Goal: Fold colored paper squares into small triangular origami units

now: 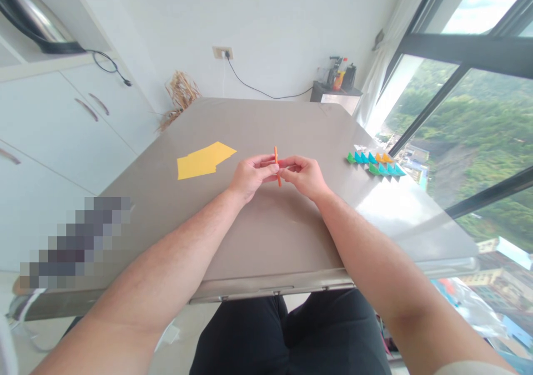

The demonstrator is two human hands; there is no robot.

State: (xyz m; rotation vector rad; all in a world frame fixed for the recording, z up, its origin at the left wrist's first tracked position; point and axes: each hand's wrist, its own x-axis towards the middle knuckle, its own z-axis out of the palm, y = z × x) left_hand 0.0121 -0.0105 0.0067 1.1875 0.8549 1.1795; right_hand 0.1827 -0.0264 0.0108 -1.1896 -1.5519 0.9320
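Note:
Above the middle of the table, my left hand and my right hand meet at a narrow piece of orange folded paper, seen nearly edge-on. The fingers of both hands pinch it from either side, thumbs close together. Its upper and lower ends stick out past the fingertips; the middle is hidden. Flat yellow-orange paper sheets lie on the table left of my left hand. Far to the right stand two rows of small folded paper boats in green, blue and orange.
The grey-brown table reaches toward a white wall with a socket. At its left edge lies a blurred-out dark object. A kettle stands on the left cabinet; a small stand holds bottles. Windows line the right.

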